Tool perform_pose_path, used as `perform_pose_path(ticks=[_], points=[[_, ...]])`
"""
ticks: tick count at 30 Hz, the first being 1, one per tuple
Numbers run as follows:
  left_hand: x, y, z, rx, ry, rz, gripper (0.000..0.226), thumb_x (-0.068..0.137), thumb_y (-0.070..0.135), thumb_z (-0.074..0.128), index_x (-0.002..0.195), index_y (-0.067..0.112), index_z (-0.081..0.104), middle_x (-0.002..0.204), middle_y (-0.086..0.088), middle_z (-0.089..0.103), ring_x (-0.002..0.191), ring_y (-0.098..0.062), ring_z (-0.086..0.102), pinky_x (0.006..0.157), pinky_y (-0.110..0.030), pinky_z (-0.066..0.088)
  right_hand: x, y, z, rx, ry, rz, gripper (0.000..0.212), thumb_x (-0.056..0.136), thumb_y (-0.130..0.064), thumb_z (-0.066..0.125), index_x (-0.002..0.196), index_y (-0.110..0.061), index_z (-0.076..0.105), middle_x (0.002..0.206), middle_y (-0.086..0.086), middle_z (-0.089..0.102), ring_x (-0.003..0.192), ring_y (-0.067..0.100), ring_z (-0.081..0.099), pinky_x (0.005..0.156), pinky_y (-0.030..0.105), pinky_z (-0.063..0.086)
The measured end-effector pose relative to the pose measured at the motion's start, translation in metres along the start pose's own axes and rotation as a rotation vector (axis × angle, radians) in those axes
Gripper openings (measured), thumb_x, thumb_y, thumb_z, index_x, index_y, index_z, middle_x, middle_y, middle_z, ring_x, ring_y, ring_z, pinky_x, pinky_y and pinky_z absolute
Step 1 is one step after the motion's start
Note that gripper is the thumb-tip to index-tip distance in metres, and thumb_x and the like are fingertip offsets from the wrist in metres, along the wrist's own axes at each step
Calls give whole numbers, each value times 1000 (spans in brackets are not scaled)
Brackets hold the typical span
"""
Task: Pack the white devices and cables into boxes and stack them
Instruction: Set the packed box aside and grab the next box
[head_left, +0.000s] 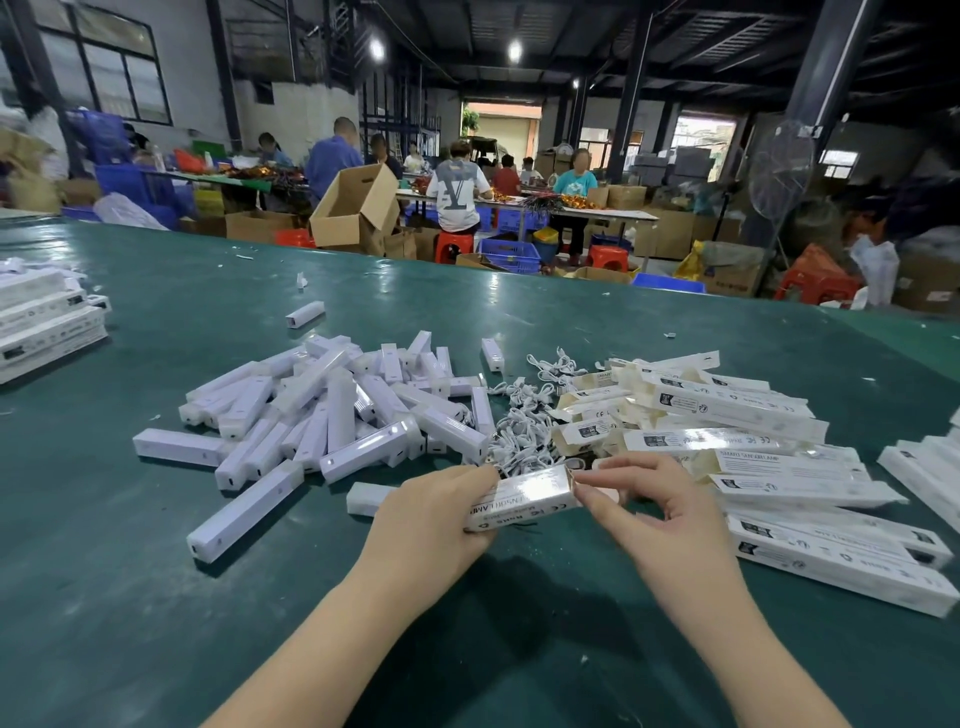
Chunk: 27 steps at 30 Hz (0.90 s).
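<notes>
My left hand grips a long white printed box just above the green table. My right hand pinches the flap at the box's right end. A pile of white bar-shaped devices lies to the left beyond my hands. Coiled white cables sit in a heap in the middle. Flat and part-opened white boxes are heaped at the right. One device lies alone at the near left, and another sits partly hidden behind my left hand.
A stack of packed white boxes stands at the table's left edge. More boxes reach in from the right edge. Beyond the table's far edge, people sit at other tables among cardboard cartons, blue crates and red stools.
</notes>
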<state>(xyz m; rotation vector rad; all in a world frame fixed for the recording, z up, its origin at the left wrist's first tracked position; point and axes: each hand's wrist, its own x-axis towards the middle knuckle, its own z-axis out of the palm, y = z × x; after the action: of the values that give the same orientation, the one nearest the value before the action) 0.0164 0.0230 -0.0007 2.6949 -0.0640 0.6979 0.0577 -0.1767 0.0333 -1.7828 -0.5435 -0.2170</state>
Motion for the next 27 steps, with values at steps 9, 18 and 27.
perform_pose_path(ticks=[9, 18, 27], points=[[1, -3, 2, 1, 68, -122, 37, 75, 19, 63, 75, 31, 28, 69, 14, 37, 70, -13, 38, 58, -27, 28, -11, 3, 18, 254, -239, 56, 43, 91, -15, 64, 108, -54, 69, 124, -23, 64, 119, -8, 55, 99, 12, 44], [-1, 3, -1, -36, 55, -61, 35, 78, 19, 65, 83, 31, 33, 81, 16, 42, 82, -19, 52, 66, -35, 46, -17, 2, 22, 44, -158, -184, 46, 91, -15, 66, 120, -50, 63, 131, -27, 58, 126, -4, 51, 102, 14, 40], [-2, 11, -6, 148, 184, 122, 63, 50, 12, 83, 75, 27, 27, 64, 9, 51, 55, -18, 49, 45, -21, 22, -4, 3, 11, 491, -80, 152, 20, 72, -22, 71, 90, -24, 79, 98, 2, 77, 93, 14, 72, 77, 20, 56]])
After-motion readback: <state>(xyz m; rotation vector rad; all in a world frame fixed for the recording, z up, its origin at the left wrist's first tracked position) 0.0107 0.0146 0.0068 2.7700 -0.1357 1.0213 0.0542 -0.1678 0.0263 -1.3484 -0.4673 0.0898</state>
